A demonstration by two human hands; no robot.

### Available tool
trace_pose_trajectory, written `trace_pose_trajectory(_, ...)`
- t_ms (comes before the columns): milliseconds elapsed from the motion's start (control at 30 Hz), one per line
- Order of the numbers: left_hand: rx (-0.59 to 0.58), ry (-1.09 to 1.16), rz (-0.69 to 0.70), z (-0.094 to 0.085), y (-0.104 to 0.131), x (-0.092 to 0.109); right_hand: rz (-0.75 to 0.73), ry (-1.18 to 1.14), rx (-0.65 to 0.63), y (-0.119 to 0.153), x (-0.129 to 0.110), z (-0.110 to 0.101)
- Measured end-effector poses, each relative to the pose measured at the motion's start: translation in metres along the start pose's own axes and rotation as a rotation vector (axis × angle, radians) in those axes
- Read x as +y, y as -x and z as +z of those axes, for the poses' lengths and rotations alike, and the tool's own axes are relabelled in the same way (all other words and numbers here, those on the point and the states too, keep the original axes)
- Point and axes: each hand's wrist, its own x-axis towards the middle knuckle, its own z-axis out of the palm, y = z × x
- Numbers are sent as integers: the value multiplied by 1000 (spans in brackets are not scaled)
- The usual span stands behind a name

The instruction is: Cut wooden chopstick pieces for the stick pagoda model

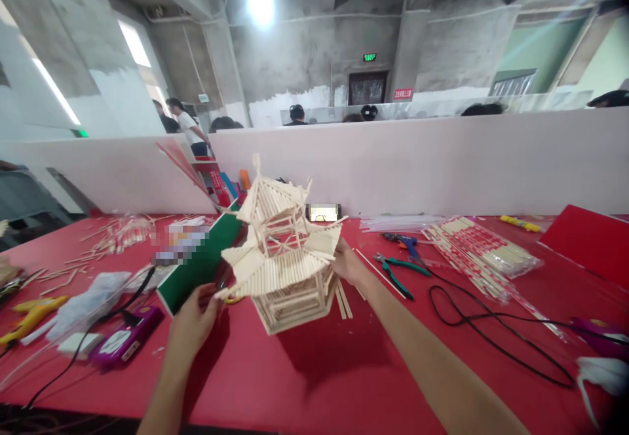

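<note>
A pagoda model (289, 258) built of pale wooden sticks is held tilted above the red table, its shadow falling below it. It has two roof tiers and a railed base. My right hand (348, 263) grips its right side under the lower roof; the fingers are mostly hidden behind the model. At the left, my left hand (196, 310) has its fingers curled at the tip of a lower eave. Behind that eave lies a small yellow-edged thing, mostly hidden. A few loose sticks (344, 301) lie on the table beyond the model's right side.
Green-handled pliers (400, 271), a blue glue gun (407, 244) and bagged sticks (484, 248) lie right. A black cable (491, 317) loops there. Left are a green board (196, 264), a purple box (128, 337) and a yellow glue gun (37, 314). A white partition (417, 160) stands behind.
</note>
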Motion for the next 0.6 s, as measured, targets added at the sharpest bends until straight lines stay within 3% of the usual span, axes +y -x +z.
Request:
trace_pose_trajectory(200, 14, -270, -88, -7, 26, 3, -80, 118, 127, -22, 38, 15)
trace_pose_trajectory(333, -57, -484, -191, -21, 47, -2, -77, 234, 199, -29, 57, 24)
trace_pose_trajectory(467, -132, -564, -234, -36, 49, -15, -85, 312, 242, -31, 68, 30)
trace_pose_trajectory(600, -103, -598, -269, -44, 44, -17, 6, 335, 320, -33, 77, 35)
